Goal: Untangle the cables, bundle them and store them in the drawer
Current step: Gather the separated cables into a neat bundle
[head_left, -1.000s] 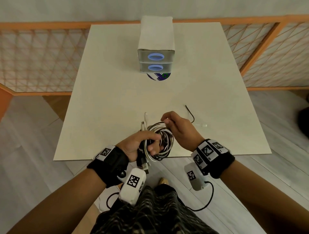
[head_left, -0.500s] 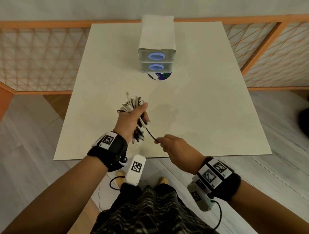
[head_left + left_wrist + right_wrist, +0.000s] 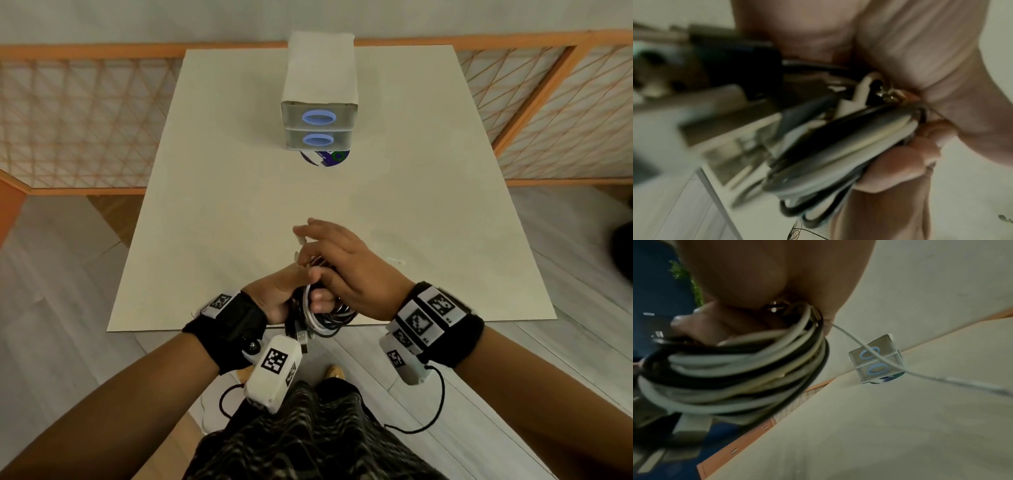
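- Left hand (image 3: 274, 294) grips the coiled cable bundle (image 3: 322, 317) over the near edge of the surface (image 3: 212, 219).
- Right hand (image 3: 346, 270) pinches a loose white cable end (image 3: 300, 238).
- Drawer unit (image 3: 320, 126), 2 drawers closed, stands far.

In the head view, the right hand (image 3: 346, 270) covered the upper part of the cable coil (image 3: 322, 318), so its full loop could not be traced. A round printed disc (image 3: 325, 159) lay mostly hidden under the drawer unit (image 3: 320, 113), its print too small to read. At the left of the left wrist view, a dark plug (image 3: 731, 65) was smeared by blur. In the right wrist view, a thin white cable (image 3: 941, 378) blurred out toward the right edge, its end cut off.
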Demonstrator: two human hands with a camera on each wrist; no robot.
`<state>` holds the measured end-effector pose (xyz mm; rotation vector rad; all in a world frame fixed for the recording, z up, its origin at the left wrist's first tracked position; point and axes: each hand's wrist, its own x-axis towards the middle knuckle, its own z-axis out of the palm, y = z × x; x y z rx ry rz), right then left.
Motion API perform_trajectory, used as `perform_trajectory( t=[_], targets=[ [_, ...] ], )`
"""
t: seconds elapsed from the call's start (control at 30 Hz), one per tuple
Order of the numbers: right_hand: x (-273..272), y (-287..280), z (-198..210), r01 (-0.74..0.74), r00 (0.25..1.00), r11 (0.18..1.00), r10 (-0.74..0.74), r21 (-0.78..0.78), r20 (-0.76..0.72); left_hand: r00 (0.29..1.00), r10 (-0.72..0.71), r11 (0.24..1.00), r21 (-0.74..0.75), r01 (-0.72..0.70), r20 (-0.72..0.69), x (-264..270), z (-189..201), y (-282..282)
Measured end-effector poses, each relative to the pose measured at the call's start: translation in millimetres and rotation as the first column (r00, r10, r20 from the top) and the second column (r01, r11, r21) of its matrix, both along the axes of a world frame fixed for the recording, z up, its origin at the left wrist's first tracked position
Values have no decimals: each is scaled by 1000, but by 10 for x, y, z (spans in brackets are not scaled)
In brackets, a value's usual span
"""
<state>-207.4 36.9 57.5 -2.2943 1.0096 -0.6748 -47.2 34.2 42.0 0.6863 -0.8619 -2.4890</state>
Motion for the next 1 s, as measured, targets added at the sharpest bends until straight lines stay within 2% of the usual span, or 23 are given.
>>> perform_trajectory(
  t=[0.07, 0.13, 0.2, 0.27, 0.33, 0.4, 0.47, 0.53, 0.6, 0.67, 0.73, 0.87, 0.93, 1.0],
  targets=[
    [-25, -25, -7, 19, 997, 976, -35, 218, 71, 1000, -9, 1000, 20, 9, 10, 29, -23, -9],
    [-131, -56, -59, 95, 964, 893, -193, 441, 183, 1000, 21, 999, 36, -22, 18, 45, -13, -12],
    [-241, -57, -129, 224, 921, 798, -361, 559, 147, 990, 137, 986, 97, -134, -23, 45, 31, -26],
    [-283, -9, -211, 337, 922, 803, -388, 492, 1, 948, 311, 941, 158, -298, -63, 37, 67, -73],
    [-232, 89, -297, 340, 940, 846, -323, 411, -113, 872, 486, 863, 186, -469, -55, 25, 89, -143],
    [-175, 207, -347, 316, 945, 844, -241, 433, -219, 782, 623, 769, 194, -609, -13, 24, 104, -243],
    [-149, 285, -390, 296, 929, 868, -165, 399, -331, 704, 707, 685, 187, -704, 62, 46, 104, -341],
    [-114, 304, -338, 262, 907, 935, -155, 237, -391, 657, 741, 638, 158, -754, 139, 62, 78, -400],
    [-55, 286, -236, 175, 916, 985, -166, -9, -365, 657, 716, 663, 65, -746, 236, 27, 47, -383],
    [13, 238, -170, 105, 925, 965, -183, -240, -333, 673, 660, 727, -61, -683, 335, -63, 20, -322],
    [72, 161, -137, 90, 940, 926, -200, -366, -277, 701, 594, 788, -108, -607, 395, -160, 10, -250],
    [53, 96, -168, 68, 975, 885, -157, -461, -156, 839, 404, 884, 80, -461, 363, -208, 49, -196],
    [28, 130, -207, 109, 972, 838, -202, -534, -119, 903, 268, 933, 145, -331, 334, -193, 115, -181],
    [21, 154, -232, 184, 957, 803, -277, -566, -82, 937, 161, 968, 136, -212, 311, -198, 158, -146]
  ],
)
